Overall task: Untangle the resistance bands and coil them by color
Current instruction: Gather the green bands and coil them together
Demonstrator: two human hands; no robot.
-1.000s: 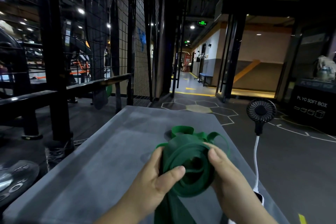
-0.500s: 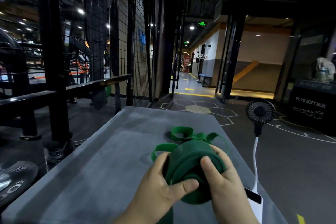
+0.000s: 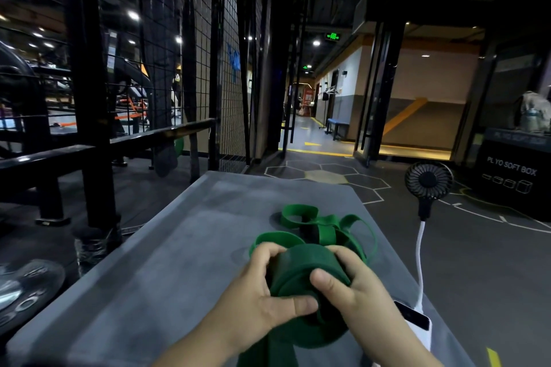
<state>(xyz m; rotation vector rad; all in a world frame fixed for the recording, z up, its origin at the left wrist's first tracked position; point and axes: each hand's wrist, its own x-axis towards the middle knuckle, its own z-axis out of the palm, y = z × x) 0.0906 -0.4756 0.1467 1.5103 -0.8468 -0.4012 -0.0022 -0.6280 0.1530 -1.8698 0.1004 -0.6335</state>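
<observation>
Head view looks down on my two hands, close together and both closed around a roll of wide dark green resistance band (image 3: 301, 272) that I hold just above the near end of a grey padded platform (image 3: 179, 247). My left hand (image 3: 256, 298) wraps the roll from the left, fingers curled over its top edge and thumb lying across the near face. My right hand (image 3: 357, 292) grips it from the right, thumb pressed onto the front rim and fingers hooked behind. A flat tail of the same dark band (image 3: 268, 351) hangs from under the roll toward the bottom edge of the view, between my forearms. Just beyond my knuckles, a heap of narrower, brighter green band loops (image 3: 325, 229) lies on the platform, touching or nearly touching the roll; I cannot tell whether it is one band or several knotted together. To my right, beside the platform, a small black handheld fan (image 3: 428, 180) stands upright on a white cable (image 3: 419, 256) that runs down to a white power bank (image 3: 414, 317) at the platform's right edge, close to my right wrist. Farther right sits a black box printed PLYO SOFT BOX (image 3: 512, 176). On my left, a black wire-mesh cage (image 3: 202, 68) rises, and a weight plate (image 3: 26, 292) lies on the floor below.
</observation>
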